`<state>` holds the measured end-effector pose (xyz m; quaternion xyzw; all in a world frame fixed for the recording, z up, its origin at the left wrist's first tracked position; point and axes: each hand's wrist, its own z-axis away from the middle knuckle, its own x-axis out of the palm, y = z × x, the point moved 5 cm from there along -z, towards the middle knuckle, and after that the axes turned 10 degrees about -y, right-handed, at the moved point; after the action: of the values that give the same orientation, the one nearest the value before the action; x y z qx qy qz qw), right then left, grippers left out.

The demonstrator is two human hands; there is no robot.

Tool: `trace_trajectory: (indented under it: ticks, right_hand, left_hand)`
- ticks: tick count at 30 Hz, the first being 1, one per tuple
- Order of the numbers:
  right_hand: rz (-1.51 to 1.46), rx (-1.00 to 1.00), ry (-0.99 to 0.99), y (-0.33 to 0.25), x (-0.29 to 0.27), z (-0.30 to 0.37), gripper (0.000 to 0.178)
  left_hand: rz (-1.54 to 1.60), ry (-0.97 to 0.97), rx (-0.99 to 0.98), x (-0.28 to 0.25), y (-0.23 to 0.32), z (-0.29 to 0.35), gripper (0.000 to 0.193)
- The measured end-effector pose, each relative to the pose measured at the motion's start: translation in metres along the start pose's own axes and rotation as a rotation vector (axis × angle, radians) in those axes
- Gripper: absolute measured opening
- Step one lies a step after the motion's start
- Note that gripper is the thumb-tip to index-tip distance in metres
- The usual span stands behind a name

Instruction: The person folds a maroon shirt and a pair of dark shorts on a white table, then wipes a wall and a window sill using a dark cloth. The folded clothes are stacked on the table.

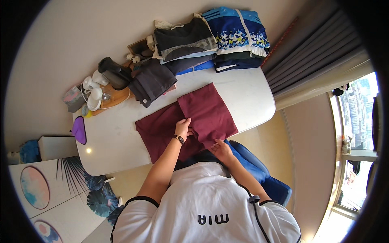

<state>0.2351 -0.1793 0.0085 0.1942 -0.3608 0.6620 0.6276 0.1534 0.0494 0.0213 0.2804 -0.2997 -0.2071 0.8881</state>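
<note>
Maroon garment, one, laid on a white table directly in front of the wearer, its near side reaching the table's near edge. Long axis: left to right, the right end angled away from the body. The right portion lies as an overlapping layer above the left portion.

Left hand, with dark wristwatch: at the garment's middle, beside the overlap's edge; thumb on top, other fingers partly hidden by cloth, so whether they clamp it cannot be told. Right hand: at the near edge, toward the right end, fingertips pinched on the fabric. Most of the overlapping layer lies beyond both hands; the left hand is nearer the centre.

Behind: charcoal folded garment, blue patterned jacket atop a pile, black kettle.

Writing: short dark lettering on the white shirt, inverted, not transcribed. No label discernible on the maroon cloth.
</note>
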Motion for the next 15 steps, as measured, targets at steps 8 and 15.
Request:
trace_trajectory:
  ticks: [8,15]
  right_hand:
    - [0.045,0.074,0.001,0.021,0.035,-0.006,0.019]
    - [0.288,0.312,-0.047,0.038,0.034,0.013,0.026]
  left_hand:
    - [-0.264,0.082,0.239,-0.013,0.007,-0.028,0.024]
    - [-0.715,0.435,0.459,-0.012,0.007,-0.002,0.026]
